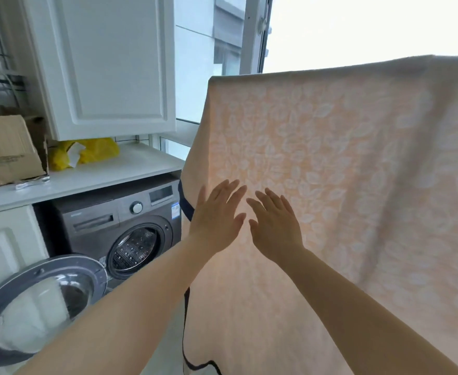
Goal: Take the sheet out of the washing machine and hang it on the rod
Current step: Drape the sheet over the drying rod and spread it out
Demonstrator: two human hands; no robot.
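Sheet (330, 171): peach with a white leaf pattern and a dark trim along its left edge, draped over a line near the top of the view and hanging down across the right half of the scene; the rod itself is hidden under the fold.
Left hand (217, 220): raised in front of the sheet near its left edge, back of the hand toward the camera, fingers straight and pointing up and to the right, thumb out to the left; the grip is wide and holds nothing.
Right hand (275, 228): just beside the left hand, fingers straight and slightly spread, pointing up and to the left; the grip is wide and holds nothing.
Contact: both palms face the cloth; whether they press it or sit just off it, I cannot tell.
Forearms: both bare, reaching up from the near bottom edge and converging toward the hands.
Washing machine (119, 223): dark grey, under a white worktop (114, 171) at the left, its drum visible.
Door (38, 307): swung wide toward the near left.
On the worktop: a cardboard box (6, 150) and a yellow bag (87, 152), below a white cabinet (103, 63).
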